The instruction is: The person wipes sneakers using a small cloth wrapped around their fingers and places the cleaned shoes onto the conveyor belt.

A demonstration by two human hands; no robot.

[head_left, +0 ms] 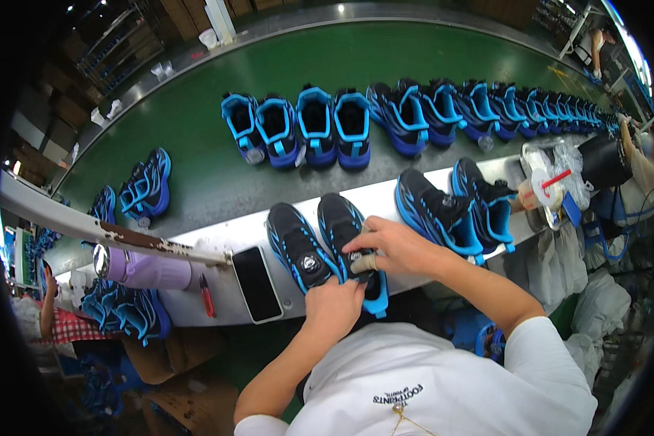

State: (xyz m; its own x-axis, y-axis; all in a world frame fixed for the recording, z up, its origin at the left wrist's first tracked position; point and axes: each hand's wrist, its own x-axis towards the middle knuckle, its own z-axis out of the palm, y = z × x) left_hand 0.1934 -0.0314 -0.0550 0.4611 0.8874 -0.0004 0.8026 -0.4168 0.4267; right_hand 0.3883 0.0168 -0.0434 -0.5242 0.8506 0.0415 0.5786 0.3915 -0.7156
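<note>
**Both hands on one shoe at the edge of the line**

The left hand [332,305] is closed over the near end of a black-and-blue shoe [352,243], pinning it to the white surface [225,236]. The right hand [389,247] lies across the shoe's middle, fingers curled down onto its upper; one finger looks taped. This reads as a check or adjustment of that single shoe, midway through. The next move likely calls for a firm hold from the left hand while the right works finely at the closure, without knocking the mate [298,247] lying just left of it.

Further left of the hands lie a dark phone [258,283], a red pen [207,294] and a lilac bottle [149,269]. To the right of the right hand stands a second pair [454,207], and past it a plastic cup [541,190] with a red straw.

Beyond the hands runs a green belt [196,123] carrying a long row of blue shoes [356,123] curving off to the right. Another person's arm [47,312] shows far left, and more people work at the far right. The room behind is dim, with stacked boxes and ceiling lights.
</note>
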